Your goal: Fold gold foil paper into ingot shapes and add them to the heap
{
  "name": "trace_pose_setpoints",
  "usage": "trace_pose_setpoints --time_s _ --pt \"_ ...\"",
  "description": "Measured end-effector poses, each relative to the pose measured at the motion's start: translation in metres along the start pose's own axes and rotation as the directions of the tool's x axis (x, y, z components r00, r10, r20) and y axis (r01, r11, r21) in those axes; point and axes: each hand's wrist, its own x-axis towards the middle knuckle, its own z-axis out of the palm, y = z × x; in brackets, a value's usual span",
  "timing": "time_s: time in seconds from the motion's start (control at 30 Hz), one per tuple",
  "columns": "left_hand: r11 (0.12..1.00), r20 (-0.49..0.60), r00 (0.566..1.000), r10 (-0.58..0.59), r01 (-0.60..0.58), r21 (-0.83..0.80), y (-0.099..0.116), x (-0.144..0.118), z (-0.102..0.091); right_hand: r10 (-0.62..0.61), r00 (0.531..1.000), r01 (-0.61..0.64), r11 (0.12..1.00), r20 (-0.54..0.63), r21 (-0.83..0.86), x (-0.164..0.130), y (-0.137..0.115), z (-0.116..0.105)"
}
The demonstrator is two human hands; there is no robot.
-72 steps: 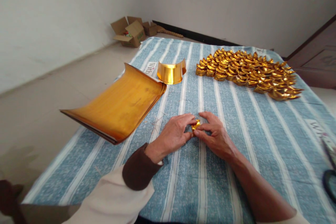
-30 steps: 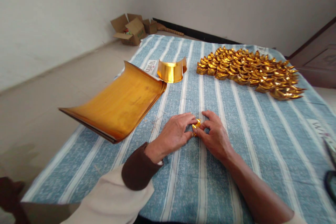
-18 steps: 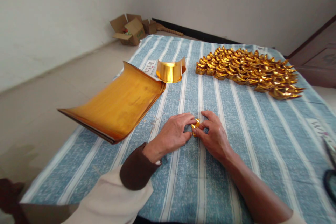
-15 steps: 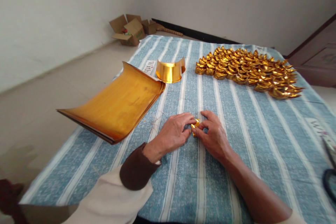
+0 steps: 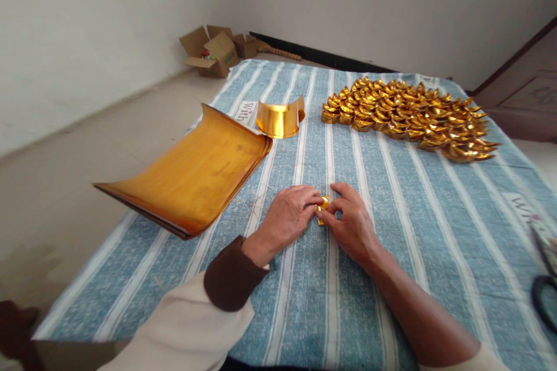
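Observation:
A small folded piece of gold foil paper (image 5: pixel 322 204) sits between my two hands over the striped cloth. My left hand (image 5: pixel 289 214) pinches its left side, fingers curled over the top edge. From the right, my right hand (image 5: pixel 351 221) grips the same piece between thumb and index finger, its other fingers bent away. My fingers cover much of the paper. Beyond my left hand lies a stack of large gold paper sheets (image 5: pixel 191 171) with curled-up edges. A smaller curved gold sheet (image 5: pixel 281 120) stands near the stack's far corner.
Rows of folded gold paper ingots (image 5: pixel 404 113) fill the far right of the blue striped tablecloth (image 5: pixel 243 313). Black-handled scissors (image 5: pixel 543 290) lie at the right edge. Open cardboard boxes (image 5: pixel 211 52) stand on the floor by the wall.
Both hands keep their hold on the small gold paper, with only slight finger shifts. The whole view has moved a little; the sheets and ingots stay in place.

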Motion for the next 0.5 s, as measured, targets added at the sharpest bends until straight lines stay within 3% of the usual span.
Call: trace_pose_setpoints --time_s 0.5 --pt "0.999 -0.05 0.998 -0.039 0.038 -0.018 0.0008 0.0024 0.0014 -0.035 0.999 0.035 0.999 -0.013 0.014 -0.002 0.0006 -0.0029"
